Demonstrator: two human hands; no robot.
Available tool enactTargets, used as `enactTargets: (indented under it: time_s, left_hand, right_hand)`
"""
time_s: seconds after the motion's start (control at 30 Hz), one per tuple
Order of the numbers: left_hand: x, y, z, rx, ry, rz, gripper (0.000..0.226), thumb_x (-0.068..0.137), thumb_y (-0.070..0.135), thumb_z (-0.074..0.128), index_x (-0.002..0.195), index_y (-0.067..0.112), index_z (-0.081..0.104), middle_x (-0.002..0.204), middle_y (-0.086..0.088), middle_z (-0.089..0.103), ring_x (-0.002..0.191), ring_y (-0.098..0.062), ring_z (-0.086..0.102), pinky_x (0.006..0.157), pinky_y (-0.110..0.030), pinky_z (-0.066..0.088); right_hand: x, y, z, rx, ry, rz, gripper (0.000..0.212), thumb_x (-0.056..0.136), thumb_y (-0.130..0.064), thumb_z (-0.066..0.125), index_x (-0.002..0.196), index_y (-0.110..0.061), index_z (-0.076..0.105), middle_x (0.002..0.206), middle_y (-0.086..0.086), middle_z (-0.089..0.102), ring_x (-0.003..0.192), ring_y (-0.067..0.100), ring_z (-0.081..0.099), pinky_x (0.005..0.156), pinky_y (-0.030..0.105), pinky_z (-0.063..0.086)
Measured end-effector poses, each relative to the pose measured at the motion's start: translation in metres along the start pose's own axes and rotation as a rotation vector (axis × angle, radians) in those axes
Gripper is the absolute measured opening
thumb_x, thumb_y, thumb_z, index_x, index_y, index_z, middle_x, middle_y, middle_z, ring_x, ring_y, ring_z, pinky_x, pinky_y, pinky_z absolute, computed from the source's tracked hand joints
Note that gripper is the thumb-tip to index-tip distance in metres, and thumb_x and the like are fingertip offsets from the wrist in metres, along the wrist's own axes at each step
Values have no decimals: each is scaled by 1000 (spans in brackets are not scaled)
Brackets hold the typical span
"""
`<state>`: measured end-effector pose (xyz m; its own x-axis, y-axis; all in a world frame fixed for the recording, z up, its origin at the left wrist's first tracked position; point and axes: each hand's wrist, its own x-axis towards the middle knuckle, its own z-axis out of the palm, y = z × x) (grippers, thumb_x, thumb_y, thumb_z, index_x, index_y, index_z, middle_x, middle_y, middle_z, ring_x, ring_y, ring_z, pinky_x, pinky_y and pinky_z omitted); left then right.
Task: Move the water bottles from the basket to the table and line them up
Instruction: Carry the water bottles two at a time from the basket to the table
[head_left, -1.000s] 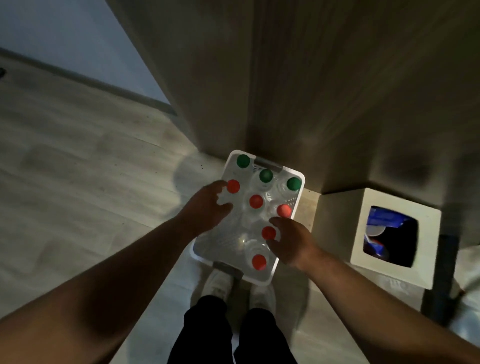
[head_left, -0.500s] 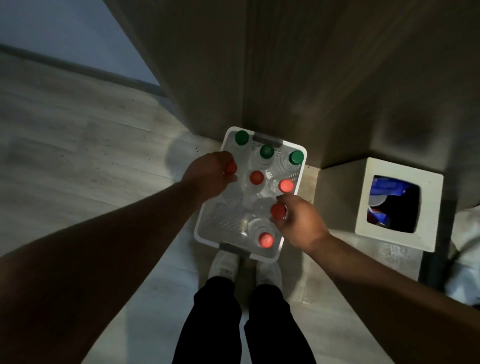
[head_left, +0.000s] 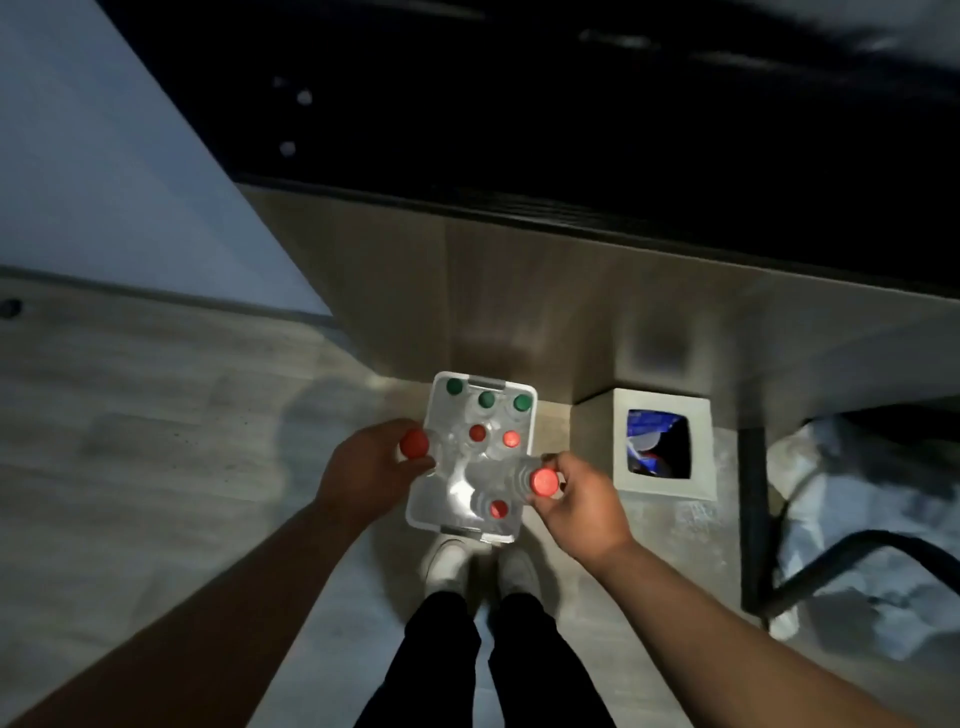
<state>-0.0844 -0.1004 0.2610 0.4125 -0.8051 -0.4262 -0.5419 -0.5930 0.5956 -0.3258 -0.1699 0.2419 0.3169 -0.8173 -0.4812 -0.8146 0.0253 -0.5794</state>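
Note:
A white plastic basket (head_left: 418, 501) stands on the floor in front of my feet, against the table's wooden side panel. Several clear bottles stand in it: three green-capped ones (head_left: 486, 399) along the far edge and three red-capped ones (head_left: 477, 433) nearer me. My left hand (head_left: 366, 465) grips a red-capped bottle (head_left: 414, 445) lifted above the basket's left edge. My right hand (head_left: 579, 499) grips another red-capped bottle (head_left: 543, 482) raised over the right edge. The dark table top (head_left: 597, 119) stretches across the top of the view.
A white square bin (head_left: 662, 488) with blue wrappers inside stands right of the basket. A black chair base and cable (head_left: 810, 561) lie at the far right. My white shoes (head_left: 452, 564) touch the basket's near edge. Pale wooden floor spreads to the left.
Both hands closed on red-capped bottles and lifted them up out of the basket. My head rose, bringing the dark table top into view.

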Motion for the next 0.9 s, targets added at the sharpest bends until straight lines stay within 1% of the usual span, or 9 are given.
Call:
enactTargets:
  time_s: [0.17, 0.23, 0.3, 0.43, 0.5, 0.6, 0.67, 0.8, 0.9]
  left_hand:
    - [-55, 43, -51, -71, -39, 111, 22, 64, 30, 80, 78, 31, 63, 84, 7, 65, 84, -19, 63, 83, -42, 54]
    - [-73, 58, -64, -86, -49, 171, 31, 66, 23, 83, 77, 39, 60, 78, 14, 65, 82, -11, 65, 82, -31, 54]
    - [-92, 77, -74, -102, -57, 233, 31, 69, 15, 83, 73, 36, 61, 65, 17, 66, 69, 4, 62, 68, -7, 46]
    - [-124, 104, -83, -108, -54, 382, 13, 67, 15, 79, 75, 12, 69, 66, 1, 67, 76, -6, 59, 59, -4, 38]
    - [-133, 115, -81, -157, -94, 389, 16, 66, 17, 81, 73, 24, 69, 66, 8, 67, 71, 4, 60, 62, 0, 39]
    - [-136, 135, -71, -182, -164, 398, 19, 56, 46, 68, 75, 48, 67, 78, 24, 68, 71, 5, 61, 63, -7, 45]
    - [-140, 150, -63, -144, -218, 490, 27, 59, 42, 71, 77, 59, 63, 81, 28, 67, 73, 3, 62, 65, -9, 46]
    - [-159, 184, -46, -96, -336, 623, 37, 71, 9, 81, 86, 40, 68, 85, 7, 68, 70, -8, 60, 65, -15, 45]
    - [-182, 204, -31, -56, -390, 671, 31, 72, 8, 80, 86, 34, 69, 83, 10, 69, 76, -11, 64, 67, -23, 50]
  right_hand:
    - [-65, -41, -54, 99, 78, 33, 22, 72, -26, 75, 83, -28, 55, 82, -7, 68, 77, 18, 64, 70, 33, 53]
    - [-89, -48, -71, 120, 116, 29, 25, 69, -32, 73, 84, -27, 54, 82, -6, 69, 78, 20, 65, 69, 36, 54]
    - [-111, -50, -84, 187, 159, 50, 28, 66, -36, 74, 83, -30, 53, 86, -5, 71, 81, 17, 67, 73, 38, 55]
    - [-154, -54, -105, 301, 236, 104, 27, 62, -30, 78, 77, -28, 56, 91, -7, 72, 84, 9, 68, 81, 39, 56]
    - [-178, -50, -114, 354, 283, 127, 29, 63, -29, 80, 82, -24, 59, 90, -7, 71, 83, 9, 68, 81, 39, 56]
    - [-214, -43, -123, 443, 373, 173, 28, 64, -25, 81, 84, -24, 62, 83, -4, 71, 80, 12, 67, 80, 41, 56]
    - [-240, -33, -122, 499, 442, 197, 28, 63, -26, 82, 83, -28, 63, 87, -4, 72, 83, 11, 68, 81, 40, 56]
    - [-289, -14, -119, 578, 543, 249, 31, 61, -34, 80, 87, -33, 63, 96, -5, 72, 92, 10, 68, 88, 40, 55]
    - [-325, 3, -116, 605, 612, 297, 31, 63, -30, 82, 86, -34, 63, 92, -8, 72, 89, 6, 67, 87, 37, 55]
